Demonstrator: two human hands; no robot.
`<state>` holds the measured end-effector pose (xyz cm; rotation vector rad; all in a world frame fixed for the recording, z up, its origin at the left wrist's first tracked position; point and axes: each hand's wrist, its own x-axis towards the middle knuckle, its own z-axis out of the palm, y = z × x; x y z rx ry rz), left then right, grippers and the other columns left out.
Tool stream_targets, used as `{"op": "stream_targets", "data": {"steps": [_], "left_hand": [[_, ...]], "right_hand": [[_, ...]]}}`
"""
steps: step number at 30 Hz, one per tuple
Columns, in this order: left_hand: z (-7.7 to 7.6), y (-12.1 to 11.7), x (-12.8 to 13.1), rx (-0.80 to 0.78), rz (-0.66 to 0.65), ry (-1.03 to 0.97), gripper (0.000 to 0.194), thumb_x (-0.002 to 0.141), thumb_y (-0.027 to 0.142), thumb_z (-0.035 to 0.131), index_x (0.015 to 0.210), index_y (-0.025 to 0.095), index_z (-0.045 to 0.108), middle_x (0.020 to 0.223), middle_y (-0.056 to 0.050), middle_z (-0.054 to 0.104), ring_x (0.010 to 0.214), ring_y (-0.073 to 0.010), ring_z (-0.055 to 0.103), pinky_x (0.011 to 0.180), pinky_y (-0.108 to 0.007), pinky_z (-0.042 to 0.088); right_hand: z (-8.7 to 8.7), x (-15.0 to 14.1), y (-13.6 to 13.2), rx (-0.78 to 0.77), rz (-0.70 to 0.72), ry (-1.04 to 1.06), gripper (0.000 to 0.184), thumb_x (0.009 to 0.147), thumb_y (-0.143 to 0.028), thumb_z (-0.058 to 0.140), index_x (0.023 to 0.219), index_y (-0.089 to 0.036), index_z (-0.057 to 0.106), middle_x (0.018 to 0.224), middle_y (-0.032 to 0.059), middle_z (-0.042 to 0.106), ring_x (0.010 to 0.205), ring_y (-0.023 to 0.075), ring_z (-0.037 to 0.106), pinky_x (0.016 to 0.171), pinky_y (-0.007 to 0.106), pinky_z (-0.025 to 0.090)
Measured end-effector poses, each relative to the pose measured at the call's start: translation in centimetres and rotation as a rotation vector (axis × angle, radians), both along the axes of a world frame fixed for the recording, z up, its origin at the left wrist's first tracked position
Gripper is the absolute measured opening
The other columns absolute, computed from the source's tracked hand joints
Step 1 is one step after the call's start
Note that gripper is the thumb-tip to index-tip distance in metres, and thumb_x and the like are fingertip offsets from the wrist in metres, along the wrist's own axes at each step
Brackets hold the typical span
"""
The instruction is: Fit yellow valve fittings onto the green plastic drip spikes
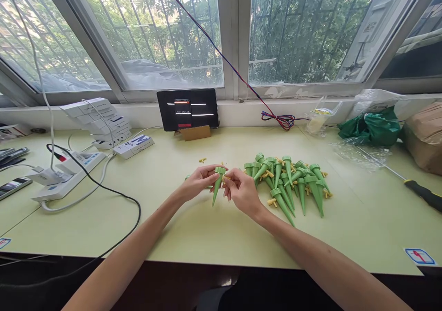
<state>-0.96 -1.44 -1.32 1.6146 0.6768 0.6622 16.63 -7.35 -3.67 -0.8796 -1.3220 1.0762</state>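
Observation:
A green plastic watering spike (pixel 217 190) hangs point-down in my left hand (pixel 199 182), its ribbed cap pinched between thumb and fingers. My right hand (pixel 241 190) pinches a small yellow valve (pixel 226 178) against the side of that spike, just below the cap. Whether the valve sits in the spike or only touches it, I cannot tell. Part of another green piece (pixel 187 177) shows behind my left hand. Just right of my right hand lies a heap of green spikes (pixel 302 189), many with yellow valves on them.
Loose yellow valves (pixel 202 160) lie beyond my hands. A tablet (pixel 188 110) leans on a cardboard stand at the window. On the left are a power strip (pixel 69 177), cables and white boxes (pixel 134 146). A screwdriver (pixel 423 195) and a green bag (pixel 371 126) lie at right.

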Motion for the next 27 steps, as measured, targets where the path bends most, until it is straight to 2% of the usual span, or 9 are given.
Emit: {"op": "stream_targets", "data": {"steps": [5,7,12,16,20,27], "left_hand": [[0.07,-0.13,-0.02,0.040,0.052,0.031,0.046,0.091,0.041,0.065,0.129,0.016,0.062,0.078,-0.005,0.065,0.070,-0.0149,0.059,0.059,-0.023,0.046],[0.07,-0.14,0.00,0.042,0.046,0.030,0.045,0.091,0.041,0.065,0.129,0.016,0.062,0.079,-0.005,0.065,0.070,-0.0146,0.059,0.059,-0.023,0.046],[-0.08,-0.06,0.11,-0.020,0.000,-0.018,0.045,0.092,0.043,0.063,0.127,0.014,0.063,0.080,-0.006,0.063,0.068,-0.0138,0.056,0.056,-0.022,0.042],[-0.25,-0.01,0.04,-0.033,0.009,-0.015,0.048,0.092,0.043,0.063,0.130,0.013,0.060,0.082,-0.008,0.065,0.071,-0.0163,0.059,0.058,-0.024,0.044],[-0.31,0.03,-0.08,0.005,0.020,0.010,0.048,0.091,0.042,0.065,0.129,0.014,0.061,0.077,-0.005,0.065,0.066,-0.0137,0.057,0.057,-0.023,0.043],[0.03,-0.30,0.21,-0.032,0.009,-0.030,0.048,0.091,0.045,0.065,0.127,0.014,0.062,0.084,-0.008,0.067,0.069,-0.0166,0.061,0.059,-0.026,0.045]], "right_hand": [[-0.10,-0.04,0.58,-0.161,0.089,0.185,0.032,0.079,-0.045,0.071,0.076,-0.021,0.050,0.060,-0.0024,0.061,0.045,0.0116,0.057,0.040,0.023,0.047],[-0.09,0.00,0.53,-0.143,0.083,0.166,0.030,0.080,-0.044,0.070,0.076,-0.021,0.050,0.060,-0.0026,0.061,0.045,0.0115,0.056,0.040,0.023,0.046],[0.12,0.14,-0.04,0.011,-0.005,-0.037,0.022,0.090,-0.039,0.058,0.078,-0.021,0.053,0.054,-0.0049,0.056,0.043,0.0098,0.052,0.044,0.023,0.046],[0.17,0.10,0.19,-0.080,0.049,0.076,0.026,0.084,-0.042,0.065,0.076,-0.022,0.050,0.056,-0.0043,0.057,0.044,0.0113,0.055,0.040,0.023,0.046],[0.01,0.00,0.53,-0.153,0.092,0.162,0.031,0.079,-0.043,0.070,0.075,-0.021,0.049,0.058,-0.0029,0.060,0.045,0.0120,0.057,0.039,0.023,0.047],[0.27,0.12,-0.04,-0.011,0.026,0.000,0.023,0.088,-0.040,0.060,0.078,-0.021,0.052,0.056,-0.0049,0.055,0.043,0.0098,0.052,0.043,0.022,0.045]]}}
